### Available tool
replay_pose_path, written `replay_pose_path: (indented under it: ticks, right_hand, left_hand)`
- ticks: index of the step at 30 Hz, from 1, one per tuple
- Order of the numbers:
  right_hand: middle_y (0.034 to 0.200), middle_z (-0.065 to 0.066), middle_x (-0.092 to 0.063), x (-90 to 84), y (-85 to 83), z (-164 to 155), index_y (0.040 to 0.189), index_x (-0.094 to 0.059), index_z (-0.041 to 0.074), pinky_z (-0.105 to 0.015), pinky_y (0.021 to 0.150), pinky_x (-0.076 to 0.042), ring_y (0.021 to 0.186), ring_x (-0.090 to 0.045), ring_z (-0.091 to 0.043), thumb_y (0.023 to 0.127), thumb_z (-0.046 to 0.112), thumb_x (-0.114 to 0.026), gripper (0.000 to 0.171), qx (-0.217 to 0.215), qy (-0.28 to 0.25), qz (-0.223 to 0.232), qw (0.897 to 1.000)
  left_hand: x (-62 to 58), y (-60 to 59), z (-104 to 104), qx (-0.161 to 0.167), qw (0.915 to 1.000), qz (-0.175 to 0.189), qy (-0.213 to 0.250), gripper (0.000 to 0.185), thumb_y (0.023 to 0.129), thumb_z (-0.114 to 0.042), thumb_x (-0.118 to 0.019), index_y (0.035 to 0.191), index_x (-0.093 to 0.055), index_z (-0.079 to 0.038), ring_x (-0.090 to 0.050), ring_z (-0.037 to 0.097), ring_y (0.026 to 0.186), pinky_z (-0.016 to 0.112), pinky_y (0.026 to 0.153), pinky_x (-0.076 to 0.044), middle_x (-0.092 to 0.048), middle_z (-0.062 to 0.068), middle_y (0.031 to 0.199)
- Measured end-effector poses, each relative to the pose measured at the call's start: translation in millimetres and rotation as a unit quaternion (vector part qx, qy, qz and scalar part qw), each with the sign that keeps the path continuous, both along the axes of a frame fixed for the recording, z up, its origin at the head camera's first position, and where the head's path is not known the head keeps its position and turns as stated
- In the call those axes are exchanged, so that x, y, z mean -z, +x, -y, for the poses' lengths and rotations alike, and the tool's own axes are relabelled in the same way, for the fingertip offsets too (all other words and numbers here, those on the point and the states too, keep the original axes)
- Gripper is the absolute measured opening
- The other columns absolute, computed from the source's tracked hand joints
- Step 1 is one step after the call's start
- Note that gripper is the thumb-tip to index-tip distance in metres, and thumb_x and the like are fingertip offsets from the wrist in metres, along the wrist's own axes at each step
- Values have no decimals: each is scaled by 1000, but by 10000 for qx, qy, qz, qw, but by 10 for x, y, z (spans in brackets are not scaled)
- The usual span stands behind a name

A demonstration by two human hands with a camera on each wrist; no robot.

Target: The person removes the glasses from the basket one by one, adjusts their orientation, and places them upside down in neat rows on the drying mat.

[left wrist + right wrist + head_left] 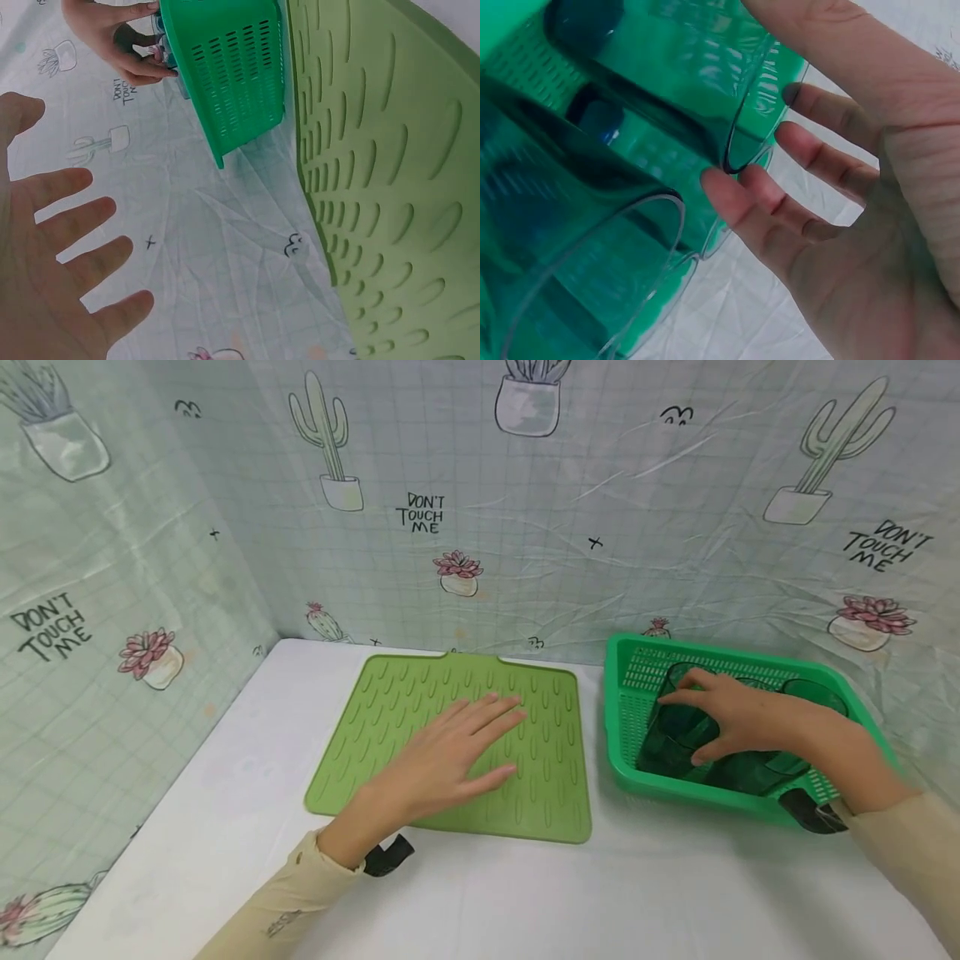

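Inside a green plastic basket (626, 760) lie several clear drinking glasses, tinted green by the basket, their rims leaning up. My right hand (738, 714) reaches over the leftmost glass (663, 747), fingers bent round its upper end and thumb on the near side. In the right wrist view, the fingers (814, 154) are at the rim of this glass (667, 67), with another glass (577, 225) beside it. My left hand (442, 760) hovers above a light-green ridged mat (551, 810), fingers spread and holding nothing; its palm also shows in the left wrist view.
A white tabletop (495, 902) carries the mat at centre and the basket at right. Behind and to the left hangs a cloth (525, 593) printed with cacti and lettering. Dark straps (388, 856) show at both wrists.
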State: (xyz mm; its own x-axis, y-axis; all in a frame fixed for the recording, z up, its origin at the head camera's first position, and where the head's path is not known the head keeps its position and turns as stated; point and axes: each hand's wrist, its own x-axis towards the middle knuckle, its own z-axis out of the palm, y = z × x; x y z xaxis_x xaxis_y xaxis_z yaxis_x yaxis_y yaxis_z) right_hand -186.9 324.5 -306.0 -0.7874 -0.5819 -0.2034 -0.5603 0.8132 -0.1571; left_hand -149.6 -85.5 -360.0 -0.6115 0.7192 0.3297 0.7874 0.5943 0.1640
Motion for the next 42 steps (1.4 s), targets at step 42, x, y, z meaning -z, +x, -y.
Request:
replay_pose_path:
  ticks: [42]
  right_hand:
    - [131, -19, -58, -84, -20, 106, 135, -64, 4, -53, 80, -58, 110, -62, -40, 70, 36, -94, 79, -226, 576, -99, 9980]
  left_hand:
    - [-81, -197, -724, 618, 9951, 521, 571, 59, 106, -48, -48, 157, -40, -19, -31, 14, 150, 34, 123, -27, -38, 0, 161]
